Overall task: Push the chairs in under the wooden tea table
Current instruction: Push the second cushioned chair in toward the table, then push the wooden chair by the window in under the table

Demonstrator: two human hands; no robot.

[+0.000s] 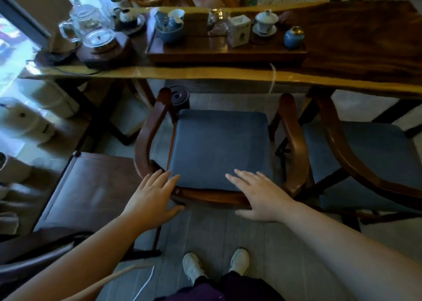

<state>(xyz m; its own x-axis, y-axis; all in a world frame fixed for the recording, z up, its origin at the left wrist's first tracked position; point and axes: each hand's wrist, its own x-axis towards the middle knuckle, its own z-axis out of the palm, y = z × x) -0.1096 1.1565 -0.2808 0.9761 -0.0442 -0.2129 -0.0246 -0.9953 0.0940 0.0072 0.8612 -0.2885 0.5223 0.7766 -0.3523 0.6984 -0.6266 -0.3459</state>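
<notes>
So, scene rundown:

Chair: wooden armchair [294, 141] with a blue seat cushion [219, 148], curved backrest rail nearest the camera, front of the seat pointing at the table. Sits short of the table edge, only the arm tips reaching under the near edge.

Tea table: long wooden tea table [205, 73], pale live edge along the near side, dark grain toward the right end.

Left hand: left hand [151, 195] spread flat, fingers loosely fanned, laid over the left end of the backrest rail with fingertips touching the cushion's near-left corner. Not gripping anything.

Right hand: right hand [260, 195] also spread, palm down on the rail near its middle-right, fingers reaching onto the cushion's near edge, thumb hanging off the rail's near side.

Second chair: second chair [370, 154] just beside the first on the right, same blue cushion, its front tucked partly under the tabletop.

Left side: brown folding-type seat [91, 186] just beside the armchair, kinda blurry so hard to say exactly what it is.

On the tabletop: dark tea tray [226, 54] near the middle with a blue bowl [170, 33], a white box [239, 30], a white lidded cup [266, 22] and a blue jar [294, 37]; glass teapot [91, 24] toward the left end.

Floor: grey planks, white sneakers [193, 267] right behind the chair.
</notes>
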